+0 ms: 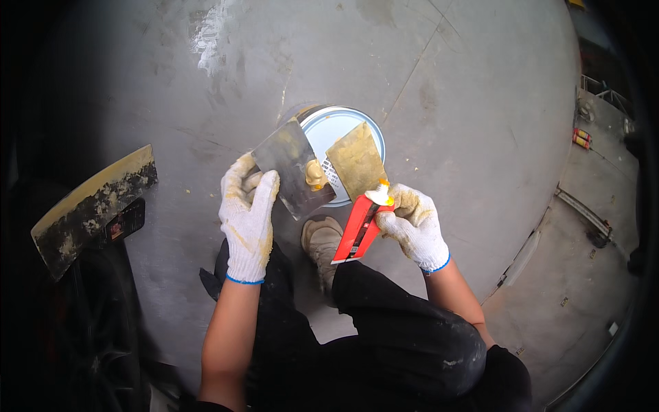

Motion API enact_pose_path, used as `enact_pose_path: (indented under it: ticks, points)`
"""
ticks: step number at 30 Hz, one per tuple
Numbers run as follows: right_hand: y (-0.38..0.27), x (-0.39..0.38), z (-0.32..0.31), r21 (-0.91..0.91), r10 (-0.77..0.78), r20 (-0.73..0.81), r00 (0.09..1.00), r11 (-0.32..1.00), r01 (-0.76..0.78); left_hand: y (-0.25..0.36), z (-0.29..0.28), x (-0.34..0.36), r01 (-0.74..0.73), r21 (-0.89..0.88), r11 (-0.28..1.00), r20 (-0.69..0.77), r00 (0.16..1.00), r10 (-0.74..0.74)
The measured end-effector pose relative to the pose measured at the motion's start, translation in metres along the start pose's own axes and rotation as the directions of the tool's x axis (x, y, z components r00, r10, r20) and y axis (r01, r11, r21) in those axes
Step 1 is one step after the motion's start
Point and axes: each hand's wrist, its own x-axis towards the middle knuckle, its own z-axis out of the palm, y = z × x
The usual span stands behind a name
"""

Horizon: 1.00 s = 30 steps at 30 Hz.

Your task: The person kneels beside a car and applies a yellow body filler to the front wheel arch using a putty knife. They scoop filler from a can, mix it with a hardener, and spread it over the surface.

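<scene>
My left hand, in a stained white knit glove, grips a dark flat mixing plate by its left edge, thumb on top. A dollop of tan putty sits near the plate's right edge. My right hand, gloved the same way, pinches a red tube near its white neck. The neck points up, with orange-yellow paste at its mouth. Below both hands stands a round can with a pale lid, partly hidden by the plate. On or just above that lid is a tan-smeared flat spreader.
At left, a curved dark panel with tan filler along its edge stands above a dark wheel. A phone is beside the panel. My shoe rests on the grey floor. Red cylinders lie far right.
</scene>
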Motion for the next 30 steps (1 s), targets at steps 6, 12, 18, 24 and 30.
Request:
enact_pose_path:
  ticks: [6, 12, 18, 24, 30]
  points:
    - [-0.028, 0.009, 0.013, -0.598, -0.543, -0.028, 0.839, 0.682, 0.421, -0.009, -0.026, 0.009, 0.018, -0.174, 0.985, -0.068, 0.997, -0.030]
    - [-0.037, 0.051, 0.083, -0.986, -0.658, 0.097, 0.747, 0.038, 0.162, 0.024, -0.066, -0.006, -0.105, -0.318, 0.942, -0.256, 0.966, 0.021]
    - [0.006, 0.063, 0.078, -0.912, -0.829, 0.020, 0.559, 0.214, 0.351, 0.032, -0.086, -0.043, -0.201, -0.356, 0.912, -0.287, 0.953, 0.098]
    - [0.027, 0.062, -0.017, -0.462, -0.153, -0.312, 0.938, 0.887, -0.009, 0.060, -0.079, -0.073, -0.236, -0.294, 0.926, -0.255, 0.953, 0.162]
    - [0.046, -0.032, -0.063, 0.465, -0.327, -0.322, 0.888, 0.763, 0.450, 0.106, -0.062, -0.113, -0.449, -0.232, 0.863, -0.125, 0.894, 0.431]
